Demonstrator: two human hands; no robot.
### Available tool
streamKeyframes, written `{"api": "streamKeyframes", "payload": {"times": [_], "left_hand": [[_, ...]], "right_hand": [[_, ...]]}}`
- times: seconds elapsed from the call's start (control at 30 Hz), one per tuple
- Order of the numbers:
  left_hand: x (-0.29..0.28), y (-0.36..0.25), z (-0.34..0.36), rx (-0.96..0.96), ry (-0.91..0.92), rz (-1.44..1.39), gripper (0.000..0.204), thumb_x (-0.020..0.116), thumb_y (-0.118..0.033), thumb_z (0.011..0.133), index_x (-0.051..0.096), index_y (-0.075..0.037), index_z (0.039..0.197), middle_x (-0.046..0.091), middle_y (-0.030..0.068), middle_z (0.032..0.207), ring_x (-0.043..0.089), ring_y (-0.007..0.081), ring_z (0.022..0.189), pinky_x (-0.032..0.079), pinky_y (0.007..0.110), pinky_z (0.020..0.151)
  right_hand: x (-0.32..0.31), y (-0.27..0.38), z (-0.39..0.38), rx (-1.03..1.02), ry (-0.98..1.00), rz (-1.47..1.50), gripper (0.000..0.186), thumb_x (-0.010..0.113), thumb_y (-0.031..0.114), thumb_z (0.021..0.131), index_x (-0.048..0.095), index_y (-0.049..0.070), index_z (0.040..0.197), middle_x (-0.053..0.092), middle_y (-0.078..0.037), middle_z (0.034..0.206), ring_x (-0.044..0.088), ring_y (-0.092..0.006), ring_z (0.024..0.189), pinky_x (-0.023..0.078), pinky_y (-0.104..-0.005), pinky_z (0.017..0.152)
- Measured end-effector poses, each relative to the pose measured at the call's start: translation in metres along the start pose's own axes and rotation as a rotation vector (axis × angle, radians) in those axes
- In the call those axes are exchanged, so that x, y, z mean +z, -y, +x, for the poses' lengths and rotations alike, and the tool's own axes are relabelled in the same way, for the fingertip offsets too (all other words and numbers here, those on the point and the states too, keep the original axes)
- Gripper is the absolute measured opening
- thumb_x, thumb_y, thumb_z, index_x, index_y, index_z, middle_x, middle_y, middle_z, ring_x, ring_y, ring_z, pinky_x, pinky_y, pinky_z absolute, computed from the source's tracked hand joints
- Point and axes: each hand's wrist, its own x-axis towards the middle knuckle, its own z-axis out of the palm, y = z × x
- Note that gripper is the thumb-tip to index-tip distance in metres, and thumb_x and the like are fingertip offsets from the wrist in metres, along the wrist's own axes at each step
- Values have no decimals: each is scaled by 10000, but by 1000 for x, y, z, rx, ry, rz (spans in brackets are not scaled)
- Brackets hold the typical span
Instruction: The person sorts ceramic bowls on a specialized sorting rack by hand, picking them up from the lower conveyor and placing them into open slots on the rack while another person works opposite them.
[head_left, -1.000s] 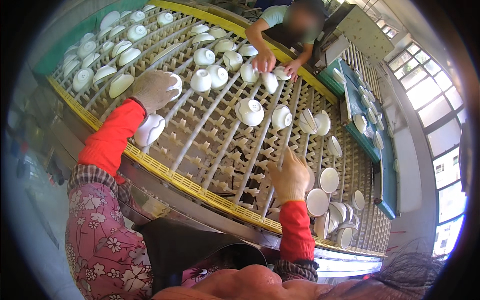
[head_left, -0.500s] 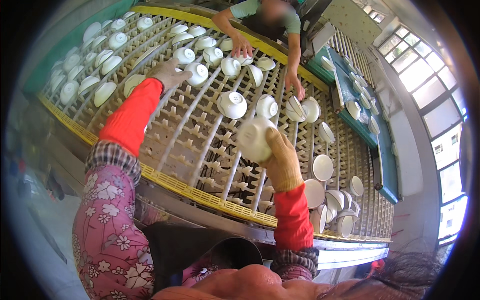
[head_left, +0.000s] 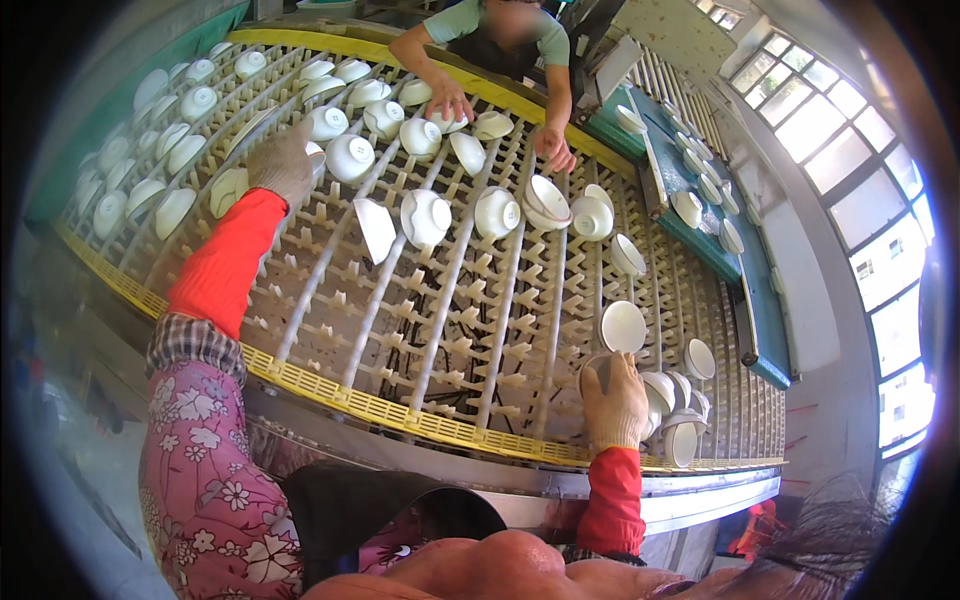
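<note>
My left hand (head_left: 282, 165), in a knitted work glove, is at the left part of the slatted rack, its fingers partly hidden. A white bowl (head_left: 317, 160) shows at its edge, apparently in its grasp. My right hand (head_left: 613, 400), gloved too, reaches low over the right side. Its fingers close on the rim of a bowl (head_left: 594, 372), beside a cluster of nested and leaning bowls (head_left: 680, 440). A round bowl (head_left: 623, 327) stands just beyond it. In the middle row are a tilted bowl (head_left: 375, 230) and two more bowls (head_left: 426, 218), (head_left: 497, 212).
Across the rack, a co-worker has one hand (head_left: 450, 100) on a bowl and the other (head_left: 553, 148) above paired bowls (head_left: 547, 202). Many bowls (head_left: 198, 102) fill the far left. A yellow edge strip (head_left: 400, 409) borders my side. Bowls ride a green conveyor (head_left: 760, 340) at right.
My right hand has let go of the bowl it carried and moved right and nearer, onto another bowl. A tilted bowl has appeared in the middle row. My left hand has drawn slightly left.
</note>
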Motion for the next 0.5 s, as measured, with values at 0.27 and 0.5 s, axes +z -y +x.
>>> {"api": "streamKeyframes", "payload": {"times": [0.27,0.5], "left_hand": [[-20,13,-67,459,187,92,320,682,-184,844,593,-103,1141,688,162,894,665,397,877,526,472,752],[-25,-32,-82,563,-26,-223,321,756,-267,798,634,-50,1001,618,137,965,598,339,917,467,447,906]], "right_hand": [[-20,10,-1,77,191,268,429,632,339,893,632,50,1209,667,-242,1137,627,-417,1054,480,-424,985],[-7,18,-7,-234,206,-80,430,668,443,882,699,43,727,675,-174,755,655,-382,750,508,-460,817]]}}
